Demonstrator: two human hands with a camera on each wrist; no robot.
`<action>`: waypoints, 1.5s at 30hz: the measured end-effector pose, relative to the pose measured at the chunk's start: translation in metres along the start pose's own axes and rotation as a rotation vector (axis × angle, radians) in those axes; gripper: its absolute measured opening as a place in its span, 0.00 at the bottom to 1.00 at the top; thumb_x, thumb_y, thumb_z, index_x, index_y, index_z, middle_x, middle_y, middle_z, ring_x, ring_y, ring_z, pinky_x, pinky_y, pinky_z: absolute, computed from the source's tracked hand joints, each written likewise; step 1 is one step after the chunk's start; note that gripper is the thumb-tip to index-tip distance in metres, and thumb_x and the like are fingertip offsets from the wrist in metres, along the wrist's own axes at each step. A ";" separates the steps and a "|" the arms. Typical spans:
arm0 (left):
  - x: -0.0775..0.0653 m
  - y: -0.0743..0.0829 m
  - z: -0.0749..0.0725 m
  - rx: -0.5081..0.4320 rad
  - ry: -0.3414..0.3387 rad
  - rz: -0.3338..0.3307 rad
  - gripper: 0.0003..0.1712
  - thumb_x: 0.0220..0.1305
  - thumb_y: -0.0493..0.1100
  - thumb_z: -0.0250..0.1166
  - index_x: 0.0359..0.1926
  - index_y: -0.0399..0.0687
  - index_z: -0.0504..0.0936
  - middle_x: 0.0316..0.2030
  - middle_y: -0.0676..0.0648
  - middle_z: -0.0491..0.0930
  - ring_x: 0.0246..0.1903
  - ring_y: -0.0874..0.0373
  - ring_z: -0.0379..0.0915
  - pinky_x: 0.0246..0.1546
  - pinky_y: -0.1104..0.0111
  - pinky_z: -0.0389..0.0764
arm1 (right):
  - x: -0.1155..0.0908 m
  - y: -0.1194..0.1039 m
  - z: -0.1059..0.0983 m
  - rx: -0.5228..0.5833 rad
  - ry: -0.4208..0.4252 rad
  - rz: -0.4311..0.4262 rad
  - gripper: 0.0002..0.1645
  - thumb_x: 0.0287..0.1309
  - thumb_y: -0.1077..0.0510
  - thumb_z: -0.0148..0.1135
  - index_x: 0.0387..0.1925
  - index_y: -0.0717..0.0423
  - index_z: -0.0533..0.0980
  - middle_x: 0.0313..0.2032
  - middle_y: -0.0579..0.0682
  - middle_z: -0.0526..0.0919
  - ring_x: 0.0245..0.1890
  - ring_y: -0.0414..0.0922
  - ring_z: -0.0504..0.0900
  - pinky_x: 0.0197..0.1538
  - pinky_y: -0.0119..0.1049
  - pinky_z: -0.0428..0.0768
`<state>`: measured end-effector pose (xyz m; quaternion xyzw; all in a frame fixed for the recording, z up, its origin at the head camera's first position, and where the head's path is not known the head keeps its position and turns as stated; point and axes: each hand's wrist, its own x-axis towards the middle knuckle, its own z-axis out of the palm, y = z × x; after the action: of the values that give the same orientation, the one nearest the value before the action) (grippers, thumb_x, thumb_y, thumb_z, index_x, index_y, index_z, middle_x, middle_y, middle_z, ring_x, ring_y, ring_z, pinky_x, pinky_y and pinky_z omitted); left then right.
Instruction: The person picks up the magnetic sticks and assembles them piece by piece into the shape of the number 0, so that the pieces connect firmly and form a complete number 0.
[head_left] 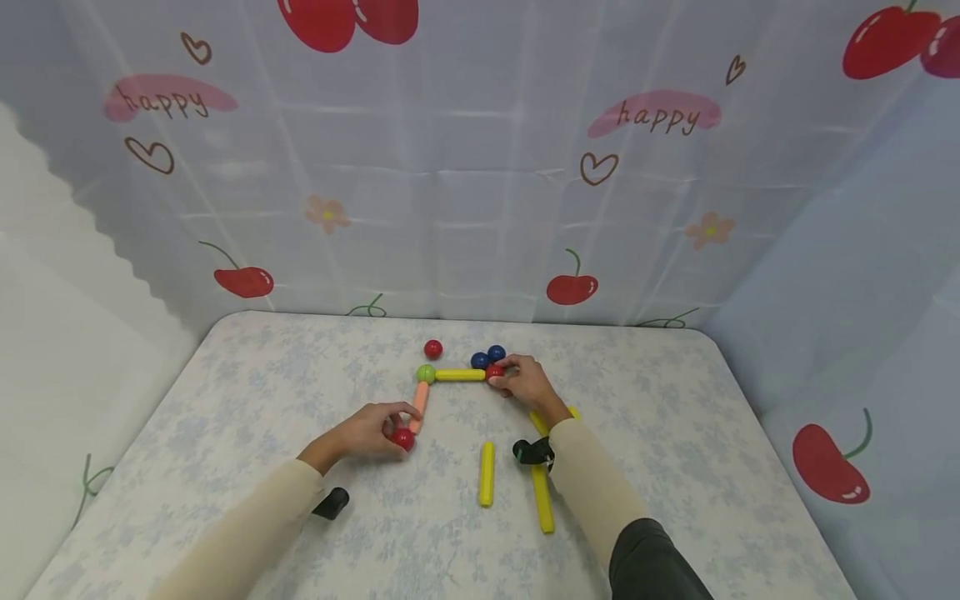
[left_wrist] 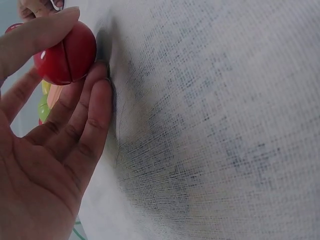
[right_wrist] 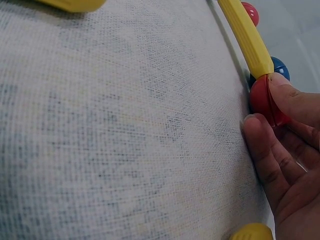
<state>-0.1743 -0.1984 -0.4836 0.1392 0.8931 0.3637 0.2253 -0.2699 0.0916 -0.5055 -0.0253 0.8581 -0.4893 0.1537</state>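
My left hand [head_left: 372,432] pinches a red ball [head_left: 403,438] between thumb and fingers. The ball is at the near end of a peach stick [head_left: 422,400]; a seam around its middle shows in the left wrist view. That stick runs up to a green ball [head_left: 426,373], from which a yellow stick [head_left: 461,376] extends rightward. At the yellow stick's right end is another red ball [right_wrist: 267,100], held by thumb and fingertips of my right hand [head_left: 528,382]. In the right wrist view, the stick's end meets this ball.
Two blue balls [head_left: 480,360] sit just behind the right red ball. A loose red ball [head_left: 432,349] lies beyond the green one. Nearer me is a yellow stick [head_left: 487,475], with several more yellow sticks [head_left: 543,504] beside and partly under my right forearm. A patterned curtain [head_left: 480,233] hangs behind the table.
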 end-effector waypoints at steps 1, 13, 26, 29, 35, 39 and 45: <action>0.001 0.000 0.000 0.009 -0.005 0.004 0.31 0.49 0.37 0.75 0.55 0.54 0.76 0.37 0.50 0.74 0.33 0.57 0.69 0.33 0.68 0.73 | 0.000 0.000 0.000 0.004 0.000 -0.004 0.23 0.58 0.59 0.67 0.54 0.62 0.75 0.43 0.56 0.81 0.28 0.44 0.81 0.36 0.35 0.81; 0.008 0.006 0.004 0.078 -0.065 -0.016 0.24 0.49 0.36 0.74 0.49 0.54 0.80 0.38 0.52 0.73 0.39 0.57 0.67 0.38 0.68 0.75 | -0.002 -0.001 0.000 0.016 0.002 -0.024 0.23 0.58 0.60 0.67 0.54 0.63 0.75 0.42 0.56 0.81 0.27 0.44 0.81 0.35 0.35 0.81; 0.006 -0.001 0.012 0.073 0.017 0.038 0.20 0.52 0.37 0.73 0.46 0.54 0.78 0.37 0.50 0.71 0.39 0.56 0.66 0.37 0.66 0.74 | 0.000 0.000 0.000 -0.001 0.005 -0.012 0.24 0.58 0.59 0.67 0.54 0.62 0.75 0.42 0.56 0.81 0.27 0.43 0.81 0.35 0.34 0.81; 0.006 -0.005 0.014 0.078 0.043 0.063 0.20 0.52 0.37 0.73 0.46 0.54 0.78 0.37 0.51 0.71 0.38 0.56 0.66 0.37 0.66 0.73 | 0.001 0.000 0.001 -0.006 0.006 -0.008 0.24 0.58 0.59 0.67 0.55 0.62 0.74 0.43 0.56 0.81 0.27 0.43 0.81 0.35 0.34 0.81; 0.005 -0.009 0.017 0.078 0.074 0.088 0.22 0.51 0.39 0.75 0.46 0.54 0.77 0.37 0.52 0.71 0.39 0.57 0.67 0.38 0.66 0.75 | 0.000 0.001 0.002 -0.004 0.006 -0.003 0.24 0.58 0.59 0.67 0.55 0.62 0.74 0.44 0.56 0.81 0.27 0.42 0.81 0.36 0.34 0.81; 0.004 -0.007 0.019 0.080 0.086 0.090 0.22 0.50 0.40 0.75 0.46 0.54 0.77 0.37 0.52 0.72 0.40 0.57 0.67 0.40 0.65 0.75 | 0.000 0.001 0.001 -0.002 0.006 -0.003 0.24 0.58 0.58 0.67 0.54 0.62 0.75 0.43 0.56 0.81 0.27 0.43 0.81 0.35 0.34 0.81; 0.003 0.000 0.022 0.099 0.099 0.082 0.23 0.50 0.44 0.76 0.47 0.54 0.78 0.36 0.52 0.72 0.39 0.57 0.67 0.38 0.65 0.73 | 0.001 -0.001 -0.001 -0.006 0.000 -0.011 0.23 0.58 0.58 0.68 0.53 0.62 0.75 0.39 0.55 0.83 0.26 0.43 0.81 0.35 0.35 0.81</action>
<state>-0.1659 -0.1846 -0.4981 0.1686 0.9134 0.3347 0.1587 -0.2710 0.0917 -0.5045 -0.0306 0.8594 -0.4877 0.1508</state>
